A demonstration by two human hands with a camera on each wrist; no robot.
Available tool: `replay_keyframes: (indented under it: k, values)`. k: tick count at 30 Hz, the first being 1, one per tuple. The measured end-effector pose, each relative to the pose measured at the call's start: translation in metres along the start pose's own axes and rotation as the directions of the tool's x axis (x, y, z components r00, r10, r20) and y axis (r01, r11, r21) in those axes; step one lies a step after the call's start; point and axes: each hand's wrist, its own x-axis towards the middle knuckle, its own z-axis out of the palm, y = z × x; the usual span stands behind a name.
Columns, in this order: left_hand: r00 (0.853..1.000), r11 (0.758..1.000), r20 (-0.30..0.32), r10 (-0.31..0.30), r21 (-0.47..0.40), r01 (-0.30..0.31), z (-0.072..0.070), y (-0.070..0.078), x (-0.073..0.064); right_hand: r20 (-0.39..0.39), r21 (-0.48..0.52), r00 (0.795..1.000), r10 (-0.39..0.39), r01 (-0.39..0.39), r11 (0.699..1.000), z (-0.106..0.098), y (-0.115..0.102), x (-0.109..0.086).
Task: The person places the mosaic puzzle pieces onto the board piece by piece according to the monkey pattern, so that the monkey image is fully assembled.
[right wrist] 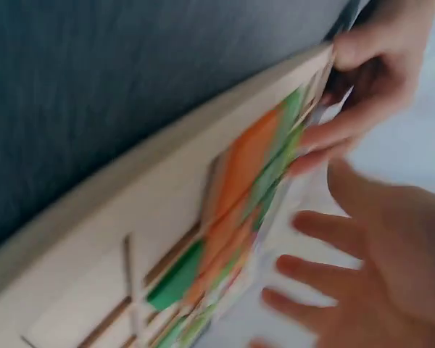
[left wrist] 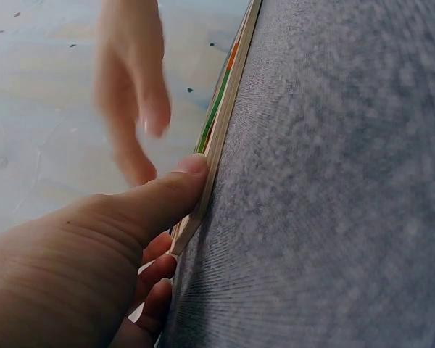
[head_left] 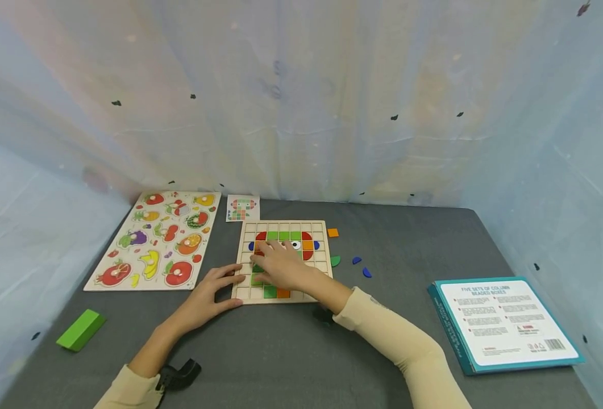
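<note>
A wooden grid board (head_left: 323, 264) lies on the table, with red, green, orange and blue tiles and a round eye piece (head_left: 295, 245) forming a picture in its cells. My left hand (head_left: 205, 300) holds the board's near left corner, thumb (left wrist: 192, 165) on the front edge and fingers along the left side. Over the board hovers my right hand (head_left: 285, 268), its fingers spread and apart from the tiles in the right wrist view. No piece shows in that hand. It hides part of the pattern. A small picture card (head_left: 242, 203) lies behind the board.
Loose pieces lie right of the board: an orange square (head_left: 333, 232), a green piece (head_left: 335, 261) and two blue half-rounds (head_left: 366, 272). A fruit puzzle board (head_left: 142, 244) and green block (head_left: 81, 330) are left. A teal-edged box (head_left: 506, 324) lies right.
</note>
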Motion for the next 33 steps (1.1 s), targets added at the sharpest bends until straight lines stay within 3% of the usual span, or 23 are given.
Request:
replay_keyframes:
  k: [2,5,17,22,26,29,33]
  values:
    - [1.000,1.000,-0.007,-0.003,0.006,0.003,0.000,0.000,-0.001,0.087,-0.103,0.996,0.006,0.003,0.995,0.001,-0.006,-0.009]
    - [1.000,1.000,-0.012,-0.007,0.010,0.008,0.000,0.000,-0.001,0.179,-0.150,0.983,0.029,-0.002,0.989,0.006,-0.012,-0.017]
    - [1.000,1.000,-0.013,0.001,0.008,-0.001,0.001,0.001,0.000,0.190,-0.122,0.982,0.013,0.010,0.993,0.009,-0.011,-0.026]
    - [1.000,1.000,-0.005,-0.005,0.006,0.005,0.001,0.002,0.000,0.101,0.053,0.995,-0.004,-0.002,0.999,0.006,0.007,-0.034]
    - [1.000,1.000,0.008,-0.023,0.003,0.023,0.001,0.002,0.000,-0.047,0.229,0.994,0.097,-0.084,0.970,0.005,0.042,-0.045]
    - [1.000,1.000,0.006,-0.028,0.004,0.028,0.001,0.001,0.000,-0.132,0.303,0.964,0.231,-0.183,0.935,0.008,0.076,-0.053]
    - [0.999,0.999,0.003,-0.035,0.003,0.035,0.000,0.002,-0.001,-0.154,0.337,0.909,0.386,-0.319,0.886,0.014,0.114,-0.058]
